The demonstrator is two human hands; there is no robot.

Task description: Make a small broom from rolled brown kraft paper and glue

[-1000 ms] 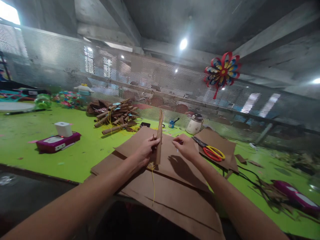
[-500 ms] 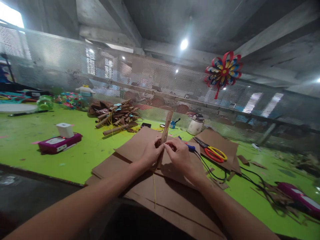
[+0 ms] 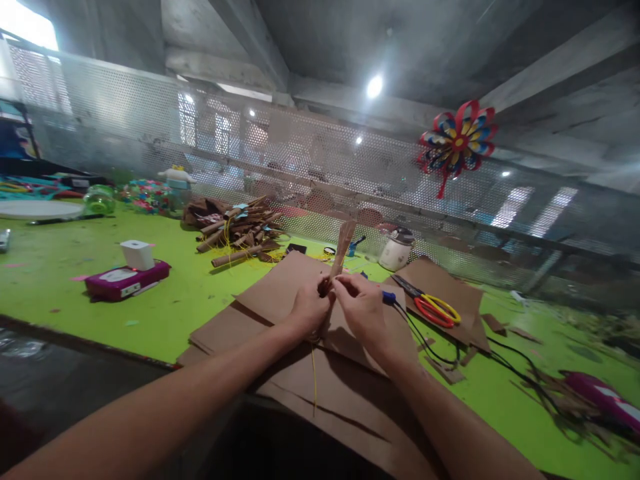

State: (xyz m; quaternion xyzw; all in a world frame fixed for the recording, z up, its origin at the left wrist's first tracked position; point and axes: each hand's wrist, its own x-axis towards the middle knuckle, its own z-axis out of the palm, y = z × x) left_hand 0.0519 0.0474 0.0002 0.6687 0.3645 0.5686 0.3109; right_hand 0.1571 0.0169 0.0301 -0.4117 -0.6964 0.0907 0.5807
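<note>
Brown paper roll [image 3: 343,248] is in our left hand [image 3: 311,308], gripped, tilted, above the stacked paper sheets [image 3: 270,293]. Our right hand [image 3: 363,307] has its fingertips up against the roll; can't tell whether they pinch it. Yellow string [image 3: 315,380] hangs below.

Containers: white jar [image 3: 397,251], dark lid on, contents hidden. Small blue bottle [image 3: 351,251], stick angled out of the top, fill unreadable. Green see-through jar [image 3: 99,200] far left; we can't make out its contents. Coloured bits [image 3: 145,191] beside it, container unclear.

Counts: one pair of scissors [image 3: 423,299], red and yellow handles, on one loose brown sheet [image 3: 470,313]. Two purple power strips: left one [image 3: 117,287] carries one white adapter [image 3: 137,255], right one [image 3: 595,392] sits by scraps. One blue-handled tool [image 3: 389,298], black cord, near our right hand. One hanging flower ornament [image 3: 459,142]. Pile of rolls [image 3: 243,232] overlaps too much for us to count.
</note>
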